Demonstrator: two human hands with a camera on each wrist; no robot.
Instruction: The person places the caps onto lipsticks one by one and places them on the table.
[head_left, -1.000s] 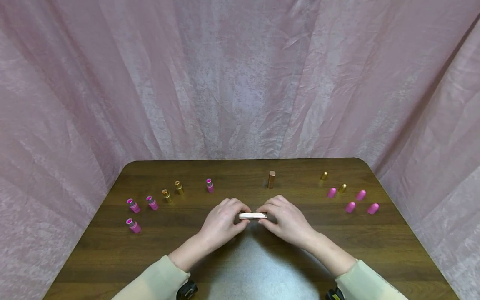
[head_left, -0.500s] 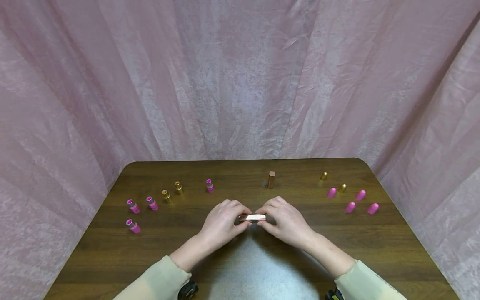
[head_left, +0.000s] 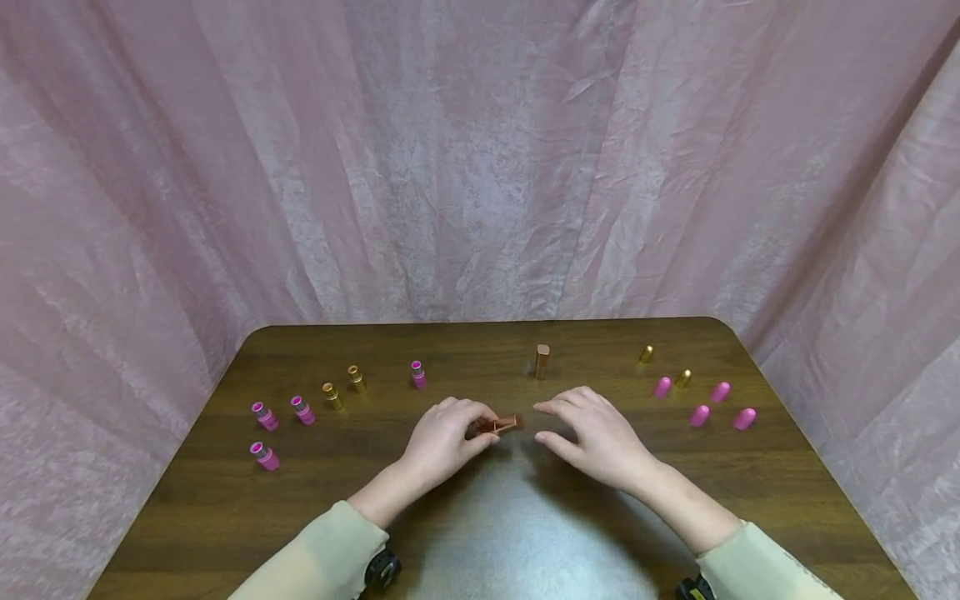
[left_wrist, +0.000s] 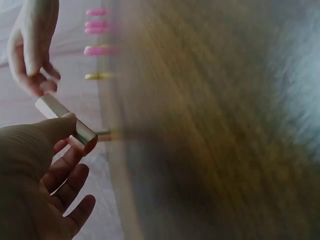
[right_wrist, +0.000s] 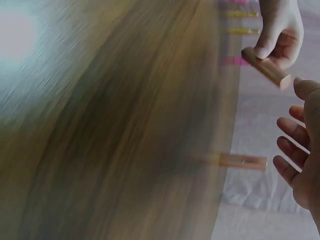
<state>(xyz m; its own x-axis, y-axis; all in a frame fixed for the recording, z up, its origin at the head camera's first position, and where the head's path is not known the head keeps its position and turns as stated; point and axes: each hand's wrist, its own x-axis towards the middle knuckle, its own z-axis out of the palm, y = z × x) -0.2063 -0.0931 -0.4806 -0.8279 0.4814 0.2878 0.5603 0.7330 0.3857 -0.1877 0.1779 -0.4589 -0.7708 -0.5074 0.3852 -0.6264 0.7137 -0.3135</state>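
My left hand [head_left: 442, 442] pinches a copper-coloured lipstick tube [head_left: 508, 424] between thumb and fingers, above the middle of the table. In the left wrist view the tube [left_wrist: 84, 134] looks like one closed piece, tilted, with the thumb across it. To its right, apart from the tube, my right hand [head_left: 600, 437] holds nothing; thumb and fingers are spread. The right wrist view also shows a gap between the right fingertips and the tube's near end [right_wrist: 284, 81]. Farther back, another copper lipstick tube [head_left: 542, 362] stands upright.
At the left stand several pink lipstick bases [head_left: 264, 456] and two gold ones [head_left: 332, 396]. On the right are several pink caps [head_left: 700, 416] and two gold caps [head_left: 683, 378]. Behind the wooden table [head_left: 225, 517] hangs a pink curtain [head_left: 480, 167].
My right hand has let go of the lipstick tube and moved off to the right. The left hand keeps hold of the tube, which now points slightly up to the right.
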